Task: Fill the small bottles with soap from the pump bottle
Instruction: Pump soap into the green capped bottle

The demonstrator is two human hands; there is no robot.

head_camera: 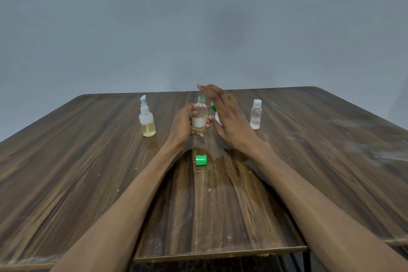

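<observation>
My left hand (183, 122) grips a small clear bottle (199, 115), upright and uncapped, with a little yellowish liquid at its bottom. Just right of it stands a white and green pump bottle (217, 117), mostly hidden behind my right hand (227, 117). That hand is flat, fingers stretched out, over the pump's top. The green nozzle (202, 96) pokes out at the small bottle's mouth. A green cap (201, 160) lies on the table nearer to me.
A frosted pump bottle (147, 120) with yellow liquid stands to the left. A small clear bottle (256, 115) with a white cap and a label stands to the right. The wooden table (309, 172) ends at a plain grey wall.
</observation>
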